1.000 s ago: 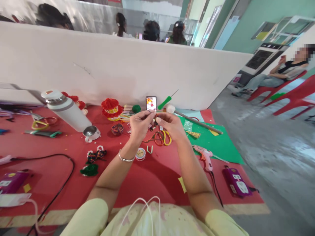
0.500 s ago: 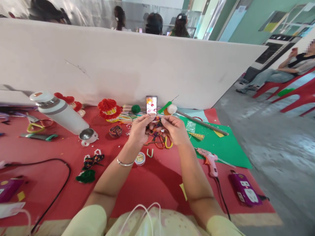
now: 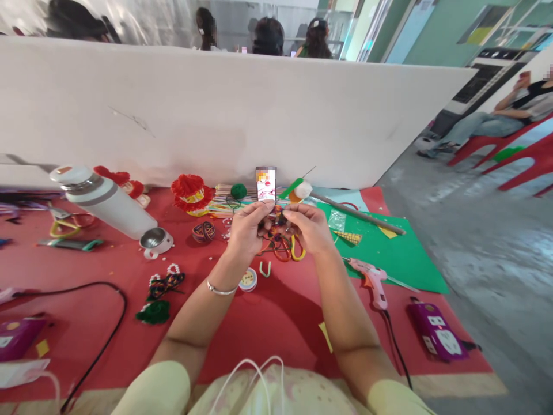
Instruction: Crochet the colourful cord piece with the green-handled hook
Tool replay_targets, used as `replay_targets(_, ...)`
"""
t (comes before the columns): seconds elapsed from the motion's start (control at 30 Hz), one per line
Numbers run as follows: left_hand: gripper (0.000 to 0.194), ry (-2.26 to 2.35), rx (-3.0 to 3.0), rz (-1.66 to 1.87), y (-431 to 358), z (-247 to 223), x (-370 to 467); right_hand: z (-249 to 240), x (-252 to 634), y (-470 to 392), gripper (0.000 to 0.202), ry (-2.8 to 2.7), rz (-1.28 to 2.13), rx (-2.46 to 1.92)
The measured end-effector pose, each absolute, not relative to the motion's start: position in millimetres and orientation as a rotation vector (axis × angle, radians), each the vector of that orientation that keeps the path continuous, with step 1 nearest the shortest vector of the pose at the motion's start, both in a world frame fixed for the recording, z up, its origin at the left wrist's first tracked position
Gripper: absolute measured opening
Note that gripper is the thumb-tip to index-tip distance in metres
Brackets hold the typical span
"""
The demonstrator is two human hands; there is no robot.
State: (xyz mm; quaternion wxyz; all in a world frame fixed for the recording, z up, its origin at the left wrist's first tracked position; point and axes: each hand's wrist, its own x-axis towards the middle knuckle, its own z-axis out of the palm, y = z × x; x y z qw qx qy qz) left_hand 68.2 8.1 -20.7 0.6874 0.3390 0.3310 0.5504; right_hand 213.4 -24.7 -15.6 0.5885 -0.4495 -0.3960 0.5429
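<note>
Between my two hands is a small piece of dark multicoloured yarn work [image 3: 273,221], partly hidden by my fingers. My left hand [image 3: 247,228] pinches its left side with thumb and fingertips. On the other side, my right hand [image 3: 310,228] grips it the same way. Strands hang below it over scissors [image 3: 298,248] with red and yellow handles. Just behind my fingertips a lit phone [image 3: 265,183] leans against the white board. A ball of similar multicoloured yarn [image 3: 203,231] lies left of my left hand, and a round tin [image 3: 247,279] sits below.
At left stand a white thermos [image 3: 106,202] and a metal cup [image 3: 156,242]. A pink glue gun [image 3: 371,279] and a purple power strip [image 3: 437,331] lie at right, both with cords. The white board [image 3: 242,109] rises along the back. A stick [image 3: 358,213] crosses the green sheet [image 3: 401,259].
My fingers have shifted slightly around the yarn work, and less of it shows between them. The whole view has moved a little; the things on the table keep their places.
</note>
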Motion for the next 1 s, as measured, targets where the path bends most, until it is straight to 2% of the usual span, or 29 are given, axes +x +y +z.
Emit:
replay_targets(0.3,0.031,0.726,0.691,1.089,5,-13,66,-16,216,-23,0.028,-0.872,1.371,-0.986)
replay_targets(1.0,0.033,0.713,0.673,1.175,0,-14,73,-27,219,-16,0.026,-0.867,1.379,-0.949)
